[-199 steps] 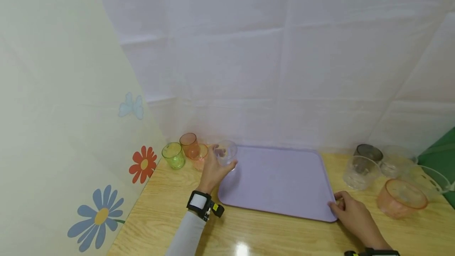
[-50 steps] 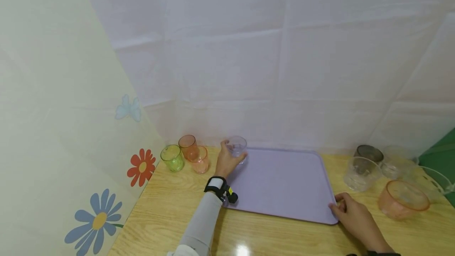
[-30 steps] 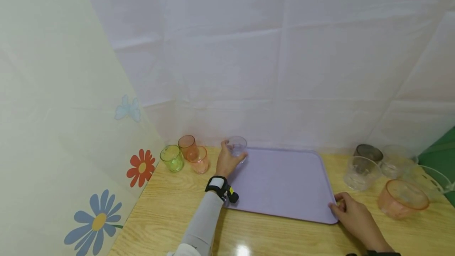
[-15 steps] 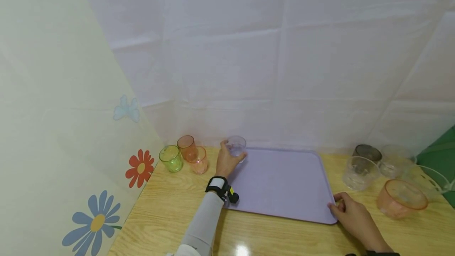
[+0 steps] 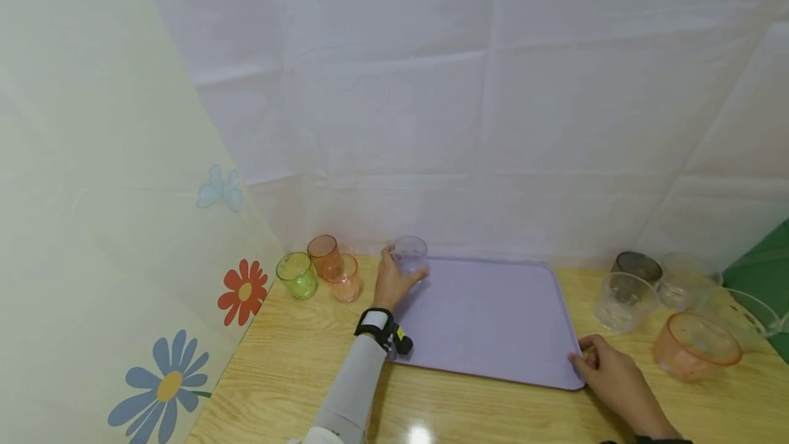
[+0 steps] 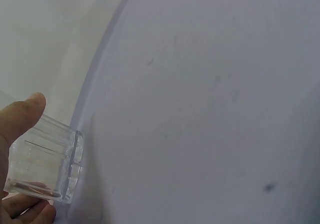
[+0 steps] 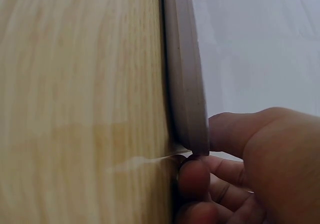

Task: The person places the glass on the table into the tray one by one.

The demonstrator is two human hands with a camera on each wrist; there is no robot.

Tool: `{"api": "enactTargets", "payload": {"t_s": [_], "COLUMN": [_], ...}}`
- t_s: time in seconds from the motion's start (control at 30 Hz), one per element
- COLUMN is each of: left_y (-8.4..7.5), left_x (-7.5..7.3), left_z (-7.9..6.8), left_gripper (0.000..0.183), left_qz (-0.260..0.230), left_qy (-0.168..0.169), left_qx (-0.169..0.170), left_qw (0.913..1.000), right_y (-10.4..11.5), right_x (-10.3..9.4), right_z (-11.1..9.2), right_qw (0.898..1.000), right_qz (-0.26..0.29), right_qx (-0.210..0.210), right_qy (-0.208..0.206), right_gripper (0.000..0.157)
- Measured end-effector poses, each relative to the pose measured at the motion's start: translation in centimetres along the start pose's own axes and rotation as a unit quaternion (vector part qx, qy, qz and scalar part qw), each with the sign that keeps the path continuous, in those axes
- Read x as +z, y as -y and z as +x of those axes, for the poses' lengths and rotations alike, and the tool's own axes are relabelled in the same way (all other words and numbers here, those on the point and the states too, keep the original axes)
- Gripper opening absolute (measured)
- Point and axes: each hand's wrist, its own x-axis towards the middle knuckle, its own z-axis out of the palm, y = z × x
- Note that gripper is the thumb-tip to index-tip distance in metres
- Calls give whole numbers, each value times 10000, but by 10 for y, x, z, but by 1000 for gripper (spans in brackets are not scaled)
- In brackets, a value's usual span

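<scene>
My left hand (image 5: 392, 284) holds a clear glass (image 5: 411, 251) upright at the back left corner of a lilac tray (image 5: 487, 321). In the left wrist view, the thumb lies on one side of the clear glass (image 6: 40, 156) and the fingers on the other. Its base is close to the tray surface (image 6: 195, 108); whether they touch I cannot tell. At the tray's front right corner, my right hand (image 5: 616, 379) pinches the rim. The right wrist view shows the thumb against the tray edge (image 7: 187, 78) and curled fingers below it.
Left of the tray stand a green glass (image 5: 298, 278), a dark orange glass (image 5: 323, 252) and a light orange glass (image 5: 345, 281). To the right are a grey glass (image 5: 637, 266), clear glassware (image 5: 622, 307) and an orange bowl (image 5: 696, 348). A white sheet (image 5: 493, 122) hangs behind.
Since the oldest frame, my left hand has shifted right with the clear glass, away from the light orange glass. Over the last second both hands have stayed nearly still.
</scene>
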Motion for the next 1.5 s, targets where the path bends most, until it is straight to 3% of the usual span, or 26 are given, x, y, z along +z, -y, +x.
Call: {"api": "enactTargets", "payload": {"t_s": [0.27, 0.8, 1.0, 1.5], "left_y": [4, 12, 13, 3], "left_x": [-6, -24, -27, -34], "left_z": [-3, -12, -16, -31], "left_gripper": [97, 97, 94, 83], "left_qz": [-10, -353, -467, -371], "left_qy": [-22, 106, 92, -19], "left_qx": [200, -8, -76, 398], "left_qw": [9998, 9993, 9988, 9985], "right_y": [1, -5, -4, -3], "right_x": [0, -2, -1, 0], "right_z": [0, 7, 6, 3], "right_qw": [10000, 9985, 9990, 9998], "right_qz": [31, 20, 13, 34], "right_qx": [33, 245, 199, 33], "right_qy": [86, 483, 412, 206], "right_gripper": [36, 41, 40, 37]}}
